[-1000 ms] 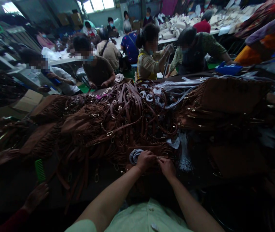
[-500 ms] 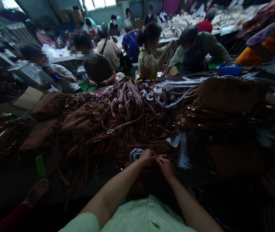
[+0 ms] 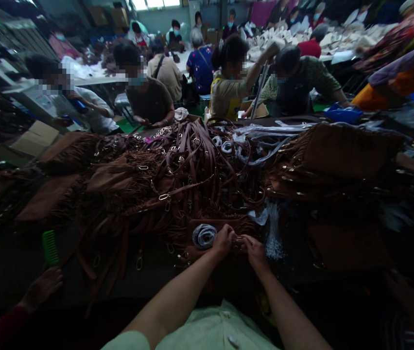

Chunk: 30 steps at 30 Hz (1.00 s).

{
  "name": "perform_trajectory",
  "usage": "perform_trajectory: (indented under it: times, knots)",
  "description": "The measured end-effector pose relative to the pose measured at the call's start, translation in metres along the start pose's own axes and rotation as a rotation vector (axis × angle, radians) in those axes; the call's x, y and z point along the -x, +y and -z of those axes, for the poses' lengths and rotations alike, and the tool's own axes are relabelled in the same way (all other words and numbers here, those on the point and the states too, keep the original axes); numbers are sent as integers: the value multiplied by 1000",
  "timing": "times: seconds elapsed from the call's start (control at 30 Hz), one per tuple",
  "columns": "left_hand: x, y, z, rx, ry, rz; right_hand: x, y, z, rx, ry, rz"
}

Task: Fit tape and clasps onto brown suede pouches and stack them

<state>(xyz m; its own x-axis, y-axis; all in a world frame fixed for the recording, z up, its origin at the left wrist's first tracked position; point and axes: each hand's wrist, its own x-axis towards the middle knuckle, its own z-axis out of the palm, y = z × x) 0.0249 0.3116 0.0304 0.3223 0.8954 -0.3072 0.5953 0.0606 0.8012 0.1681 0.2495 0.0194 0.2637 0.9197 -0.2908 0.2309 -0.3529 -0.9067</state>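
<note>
My left hand [image 3: 224, 241] is closed in a pinch at the front edge of a brown fringed bag [image 3: 210, 222]. Facing it, my right hand [image 3: 255, 253] has thumb and forefinger pressed together. Small metal glints show between the fingertips, but what they grip is too dark and small to name. On the bag, just left of my left hand, lies a coil [image 3: 204, 236] that looks like a rolled strap in clear plastic. A bundle of thin clear plastic strands [image 3: 274, 233] lies right of my right hand.
Brown straps with metal clasps [image 3: 196, 155] are heaped beyond my hands. Fringed bags are stacked right [image 3: 353, 150] and left [image 3: 52, 199]. At the left, a co-worker's hand [image 3: 43, 289] holds a green comb [image 3: 50, 249]. Several people sit or stand across the table.
My hands stay together at the bag's edge, with slightly shifted fingers. The coil shows more fully now. Across the table, a person's arm has risen. The view has shifted slightly.
</note>
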Motion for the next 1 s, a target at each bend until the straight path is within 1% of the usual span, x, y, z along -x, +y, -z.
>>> perform_trajectory:
  times: [0.07,0.2,0.27,0.33,0.4,0.57,0.67,0.77,0.83,0.87,0.93,1.0]
  knots:
    - [-3,-2,-2,30,-3,0,-6,-8,2,-35,58,-32]
    - [-6,-5,-2,66,-43,-59,-17,-17,0,-250,148,-251]
    - [-5,-5,-1,101,-73,-105,-20,-18,-2,-318,187,-289]
    - [-3,-6,1,139,-89,-138,-21,-17,-2,-368,207,-287]
    - [-2,-8,1,171,-93,-138,-21,-16,0,-404,210,-272]
    - [-2,-11,0,216,-87,-136,-23,-18,7,-395,231,-217]
    - [-2,-10,1,207,-88,-129,-26,-21,12,-421,263,-214]
    - [-1,-7,3,212,-76,-130,-29,-22,18,-405,270,-205]
    - [-1,-6,3,242,-68,-143,-30,-21,21,-299,233,-188]
    - [-2,-6,3,264,-69,-151,-30,-21,22,-218,187,-173]
    - [-3,-8,1,318,-81,-161,-30,-21,22,-49,56,-134]
    - [-5,-10,-1,373,-85,-148,-29,-21,20,58,-71,-112]
